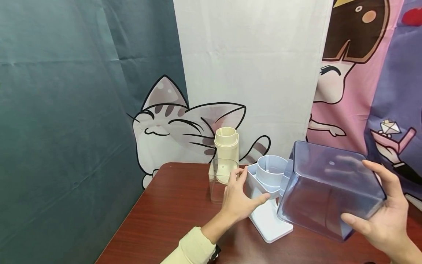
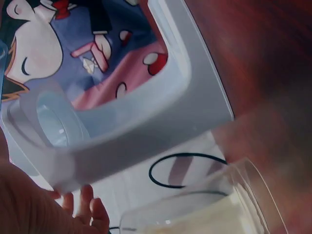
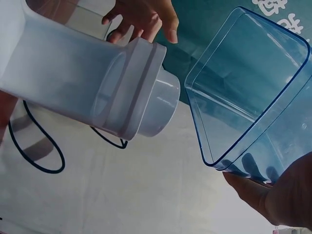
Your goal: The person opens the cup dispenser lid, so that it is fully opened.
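Observation:
A pale blue plastic stand point(image 1: 268, 222) with a round collar on top rises from a flat white-looking base on the table. My left hand point(image 1: 239, 201) is at the stand's upper left side, thumb apart and fingertips right at the rim; the left wrist view shows those fingers point(image 2: 85, 202) by the upper edge. To the right, my right hand point(image 1: 385, 216) grips a see-through blue square container point(image 1: 329, 183) by its far end, fingers on one side and thumb on another. Its open mouth point(image 3: 243, 87) faces the collar point(image 3: 163, 105), with a gap between them in the right wrist view.
Behind the left hand stands a cream-coloured stand point(image 1: 227, 152) of similar shape, with a clear container point(image 1: 215, 192) in front of it. The red-brown table point(image 1: 178, 205) ends at its left edge, and printed curtains point(image 1: 250, 55) hang close behind.

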`<act>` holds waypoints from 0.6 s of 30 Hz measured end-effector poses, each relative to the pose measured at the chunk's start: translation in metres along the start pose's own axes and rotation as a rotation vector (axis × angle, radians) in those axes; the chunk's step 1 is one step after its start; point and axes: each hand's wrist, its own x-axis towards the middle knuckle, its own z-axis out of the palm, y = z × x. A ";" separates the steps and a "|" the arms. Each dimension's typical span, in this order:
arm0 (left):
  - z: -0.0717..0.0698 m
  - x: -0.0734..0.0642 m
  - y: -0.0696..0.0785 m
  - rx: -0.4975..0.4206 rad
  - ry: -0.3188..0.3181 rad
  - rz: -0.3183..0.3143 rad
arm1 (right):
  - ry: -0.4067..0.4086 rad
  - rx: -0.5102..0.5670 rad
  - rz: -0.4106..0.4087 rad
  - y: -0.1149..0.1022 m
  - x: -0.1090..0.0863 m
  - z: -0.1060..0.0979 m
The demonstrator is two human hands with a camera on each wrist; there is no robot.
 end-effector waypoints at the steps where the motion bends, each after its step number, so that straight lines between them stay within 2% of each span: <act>1: 0.001 -0.001 0.002 0.014 -0.005 -0.015 | -0.001 0.015 -0.006 0.000 0.001 0.002; 3: 0.004 -0.003 0.005 0.020 -0.011 -0.037 | -0.016 0.084 -0.021 0.000 0.002 0.006; 6: 0.007 -0.003 0.006 0.014 -0.003 -0.034 | -0.021 0.117 -0.019 -0.001 0.002 0.008; 9: 0.008 -0.003 0.004 -0.011 0.015 0.006 | -0.006 0.052 -0.002 0.000 -0.001 0.004; 11: 0.009 -0.002 0.001 -0.044 0.021 0.034 | 0.003 0.001 0.011 0.001 -0.004 0.000; 14: 0.009 0.000 -0.004 -0.112 0.033 0.072 | -0.002 -0.019 0.022 0.003 -0.007 -0.004; 18: 0.009 0.004 -0.011 -0.237 0.067 0.131 | -0.020 -0.003 0.036 0.005 -0.011 -0.005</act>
